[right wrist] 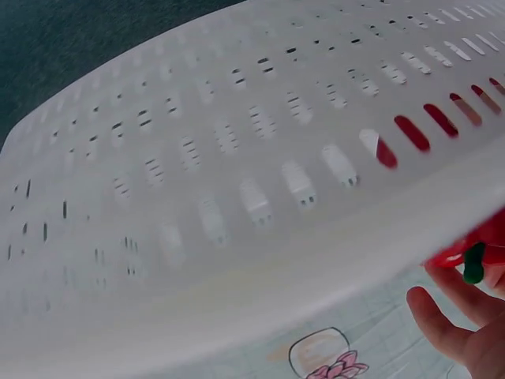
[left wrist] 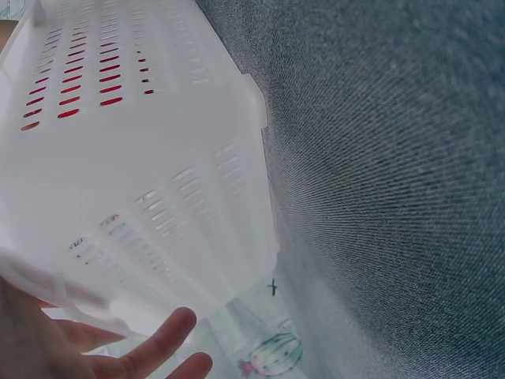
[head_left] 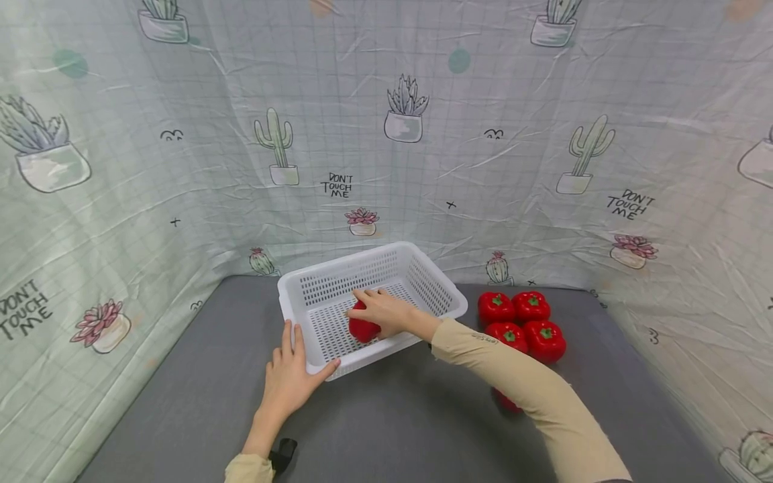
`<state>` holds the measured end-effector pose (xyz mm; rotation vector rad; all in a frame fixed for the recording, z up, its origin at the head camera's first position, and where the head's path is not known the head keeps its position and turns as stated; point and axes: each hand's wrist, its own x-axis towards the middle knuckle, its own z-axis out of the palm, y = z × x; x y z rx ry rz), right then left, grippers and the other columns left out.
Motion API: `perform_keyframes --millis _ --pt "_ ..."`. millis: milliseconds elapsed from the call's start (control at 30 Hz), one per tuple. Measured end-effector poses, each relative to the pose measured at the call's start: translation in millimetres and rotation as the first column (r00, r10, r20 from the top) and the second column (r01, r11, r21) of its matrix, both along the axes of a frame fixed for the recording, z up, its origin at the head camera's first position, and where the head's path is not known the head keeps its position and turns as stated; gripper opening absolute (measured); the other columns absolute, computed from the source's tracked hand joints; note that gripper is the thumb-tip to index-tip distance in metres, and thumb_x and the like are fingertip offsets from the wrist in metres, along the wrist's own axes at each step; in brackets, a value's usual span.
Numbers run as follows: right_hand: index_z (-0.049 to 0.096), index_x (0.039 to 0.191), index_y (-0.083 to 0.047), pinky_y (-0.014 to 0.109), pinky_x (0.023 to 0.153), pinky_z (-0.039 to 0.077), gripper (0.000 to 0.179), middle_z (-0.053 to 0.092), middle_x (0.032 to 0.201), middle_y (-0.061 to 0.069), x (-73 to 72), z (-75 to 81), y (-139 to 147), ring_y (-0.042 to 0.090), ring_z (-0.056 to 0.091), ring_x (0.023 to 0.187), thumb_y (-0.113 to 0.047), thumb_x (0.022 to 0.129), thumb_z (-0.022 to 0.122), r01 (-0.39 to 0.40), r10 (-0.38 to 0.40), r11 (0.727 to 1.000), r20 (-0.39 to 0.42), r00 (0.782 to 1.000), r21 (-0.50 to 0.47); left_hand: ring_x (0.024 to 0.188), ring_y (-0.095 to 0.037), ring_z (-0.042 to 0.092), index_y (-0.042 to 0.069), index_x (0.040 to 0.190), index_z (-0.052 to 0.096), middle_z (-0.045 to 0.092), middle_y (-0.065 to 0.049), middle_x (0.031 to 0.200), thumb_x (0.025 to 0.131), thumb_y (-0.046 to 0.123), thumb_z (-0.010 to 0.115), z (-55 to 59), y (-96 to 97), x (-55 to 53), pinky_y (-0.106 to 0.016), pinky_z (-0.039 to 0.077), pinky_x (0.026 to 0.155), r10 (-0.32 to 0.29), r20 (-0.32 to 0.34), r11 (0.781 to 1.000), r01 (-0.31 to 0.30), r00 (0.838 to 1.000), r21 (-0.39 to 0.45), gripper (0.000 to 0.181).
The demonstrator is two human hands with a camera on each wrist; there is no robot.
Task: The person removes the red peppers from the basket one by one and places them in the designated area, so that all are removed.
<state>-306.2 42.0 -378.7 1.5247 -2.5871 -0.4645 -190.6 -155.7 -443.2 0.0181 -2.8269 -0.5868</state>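
Inside the white plastic basket [head_left: 435, 315], my right hand [head_left: 386, 312] grips a red bell pepper [head_left: 362, 329] from above, at the basket's front left part. The right wrist view shows the fingers [right wrist: 442, 324] around this pepper with its green stem, past the basket's slotted wall [right wrist: 237, 237]. My left hand [head_left: 290, 376] rests against the near left corner of the basket, fingers fairly straight along the left side and thumb at the front rim. In the left wrist view, the fingers [left wrist: 158, 339] lie by the rim; red shows through the slots.
Several red bell peppers [head_left: 545, 341] stand grouped on the grey table [head_left: 386, 429] right of the basket. Another pepper [head_left: 506, 401] is partly hidden under my right sleeve [head_left: 531, 382]. A cactus-printed sheet [head_left: 447, 168] surrounds the table at the back and sides.
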Motion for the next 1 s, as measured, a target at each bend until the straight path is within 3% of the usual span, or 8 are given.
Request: perform_keyframes --millis 533,833,1000 --pt "0.041 0.130 -0.024 0.043 0.083 0.045 0.074 0.039 0.127 0.009 4.8 23.3 25.9 0.026 0.041 0.112 -0.038 0.066 0.076 -0.046 0.040 0.998 -0.116 0.993 -0.052 0.108 -0.047 0.042 -0.006 0.141 0.016 0.007 -0.021 0.150 0.072 0.071 0.051 -0.9 -0.9 -1.2 -0.060 0.036 0.083 -0.005 -0.003 1.000 0.005 1.000 0.006 0.109" --pt "0.041 0.130 -0.025 0.043 0.083 0.044 0.078 0.043 0.125 0.007 14.0 34.5 45.1 0.026 0.040 0.111 -0.037 0.063 0.078 -0.053 0.040 0.994 -0.138 0.990 -0.094 0.110 -0.047 0.040 -0.005 0.141 0.015 0.005 -0.021 0.150 0.071 0.071 0.051 -1.5 -0.2 -0.6 -0.060 0.035 0.083 -0.010 0.001 1.000 0.010 1.000 0.018 0.110" --pt "0.042 0.130 -0.023 0.044 0.082 0.044 0.079 0.046 0.123 0.007 19.0 40.3 57.8 0.026 0.040 0.109 -0.035 0.060 0.079 -0.066 0.045 0.983 -0.127 0.991 -0.171 0.109 -0.047 0.042 -0.005 0.141 0.015 0.006 -0.021 0.150 0.071 0.072 0.051 -1.5 -1.0 -0.7 -0.060 0.037 0.081 -0.007 -0.011 1.000 0.007 1.000 0.008 0.110"
